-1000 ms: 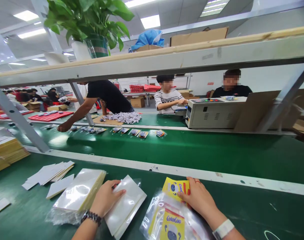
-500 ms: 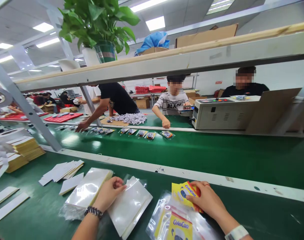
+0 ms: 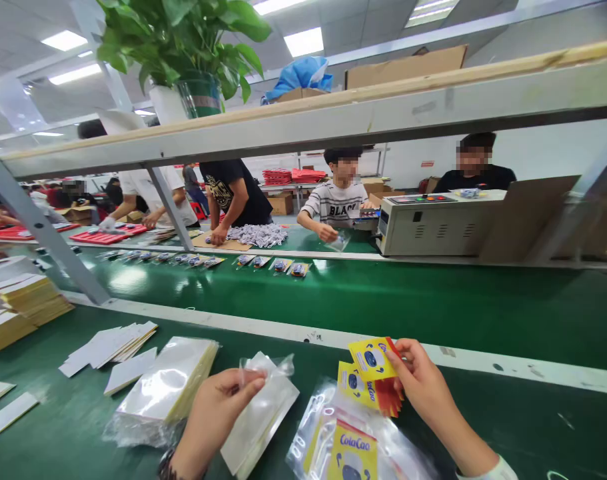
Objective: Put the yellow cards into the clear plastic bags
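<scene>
Both my hands are pinching: a clear bag in the left, yellow cards in the right.

My left hand (image 3: 214, 407) grips the top edge of a clear plastic bag (image 3: 263, 412) between thumb and fingers, lifting it off the green bench (image 3: 58, 427); my right hand (image 3: 423, 387) pinches a small fan of yellow ColaCao cards (image 3: 370, 377) just above a clear packet of more ColaCao cards (image 3: 350, 447). Left of the bag lies a stack of clear bags (image 3: 166, 387), then loose white cards (image 3: 108, 343). Beyond runs the green conveyor belt (image 3: 408, 307) carrying a row of small packets (image 3: 243, 261), with co-workers at the far side beside a grey machine (image 3: 428, 227).
</scene>
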Motion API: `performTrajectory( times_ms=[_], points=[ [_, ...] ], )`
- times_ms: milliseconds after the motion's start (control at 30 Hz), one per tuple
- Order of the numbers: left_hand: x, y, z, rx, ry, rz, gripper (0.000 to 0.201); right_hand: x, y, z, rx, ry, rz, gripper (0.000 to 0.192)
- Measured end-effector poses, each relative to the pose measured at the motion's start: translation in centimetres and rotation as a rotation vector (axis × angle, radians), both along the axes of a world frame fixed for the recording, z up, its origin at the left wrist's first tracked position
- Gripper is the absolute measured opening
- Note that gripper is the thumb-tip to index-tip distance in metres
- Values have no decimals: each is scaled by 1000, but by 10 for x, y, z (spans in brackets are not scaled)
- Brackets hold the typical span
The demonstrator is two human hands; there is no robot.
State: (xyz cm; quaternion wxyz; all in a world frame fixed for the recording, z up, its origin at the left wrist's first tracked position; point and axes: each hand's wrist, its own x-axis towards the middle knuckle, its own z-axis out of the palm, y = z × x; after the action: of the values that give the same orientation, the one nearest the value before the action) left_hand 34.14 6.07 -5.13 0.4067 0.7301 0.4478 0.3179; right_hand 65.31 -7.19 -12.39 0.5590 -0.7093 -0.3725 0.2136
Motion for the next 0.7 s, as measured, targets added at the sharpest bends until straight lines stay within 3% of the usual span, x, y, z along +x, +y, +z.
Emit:
performTrajectory(
  times_ms=[100,200,300,567,700],
  points=[
    [16,-18,4,40,-48,-59,17,-16,-5,24,193,95,-25,46],
    [30,-31,6,60,-79,-136,12,-39,-10,42,471,197,48,31],
    [36,-40,4,76,-76,-177,8,-58,-12,49,651,129,163,17],
    [37,-47,2,87,-90,-157,9,-58,-10,61,696,-521,437,42],
    [35,-44,5,99,-16,-195,12,-63,-9,77,614,-802,497,34]
  ],
)
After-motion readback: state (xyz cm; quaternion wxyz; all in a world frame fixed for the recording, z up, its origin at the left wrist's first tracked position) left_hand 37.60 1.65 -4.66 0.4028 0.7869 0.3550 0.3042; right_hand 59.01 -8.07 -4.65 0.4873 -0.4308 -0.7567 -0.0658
